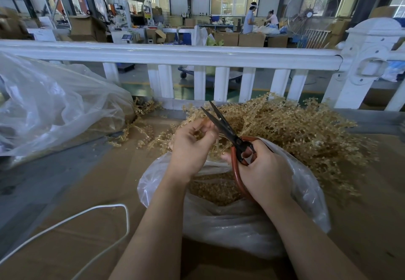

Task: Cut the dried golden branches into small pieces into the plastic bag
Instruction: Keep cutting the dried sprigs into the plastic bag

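The right hand (266, 168) is wrapped around the red handles of a pair of scissors (228, 131), fingers threaded through the loops and closed firmly on them. The dark blades stand a little apart, pointing up and away from the person towards the far edge of the table, their tips spread in a narrow V. The left hand (192, 146) is pinched shut, thumb against fingertips, on a thin golden branch (215, 148) just beside the blades; the stem runs down from the pinch over the mouth of the plastic bag (230, 222).

That bag sits open near the front edge of the cardboard-covered table (83, 187), directly under both hands, with a layer of small golden cut pieces (212, 189) in its bottom. The heap of uncut dried golden branches (291, 126) lies behind the bag, against the white railing (171, 55) along the table's far edge and spreading towards the right side. A second, larger clear bag (54, 106) slumps at the far left corner, a few loose sprigs beside it. A white cord (103, 216) loops across the near left part of the table.
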Action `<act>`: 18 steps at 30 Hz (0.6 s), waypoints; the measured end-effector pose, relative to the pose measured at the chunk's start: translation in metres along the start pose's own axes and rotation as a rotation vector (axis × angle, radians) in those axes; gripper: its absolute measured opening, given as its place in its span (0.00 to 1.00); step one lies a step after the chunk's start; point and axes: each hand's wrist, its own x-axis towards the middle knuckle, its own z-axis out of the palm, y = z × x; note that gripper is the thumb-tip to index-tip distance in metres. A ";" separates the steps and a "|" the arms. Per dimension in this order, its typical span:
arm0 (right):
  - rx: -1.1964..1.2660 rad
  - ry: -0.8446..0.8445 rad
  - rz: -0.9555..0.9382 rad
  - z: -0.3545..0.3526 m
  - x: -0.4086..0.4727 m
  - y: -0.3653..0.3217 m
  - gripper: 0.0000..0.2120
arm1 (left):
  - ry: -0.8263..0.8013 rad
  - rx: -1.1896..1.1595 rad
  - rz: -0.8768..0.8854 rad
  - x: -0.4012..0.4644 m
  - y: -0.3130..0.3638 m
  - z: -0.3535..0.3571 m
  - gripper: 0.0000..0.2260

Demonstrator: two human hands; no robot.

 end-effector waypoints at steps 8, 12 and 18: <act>-0.030 -0.006 0.000 0.001 -0.001 0.004 0.21 | -0.001 -0.014 0.001 0.001 -0.003 0.001 0.05; -0.042 -0.002 -0.010 0.001 -0.001 0.003 0.21 | 0.001 -0.019 -0.014 0.002 -0.005 0.000 0.04; -0.043 -0.011 -0.003 0.001 0.000 0.002 0.22 | 0.004 -0.021 -0.016 0.003 -0.006 0.000 0.04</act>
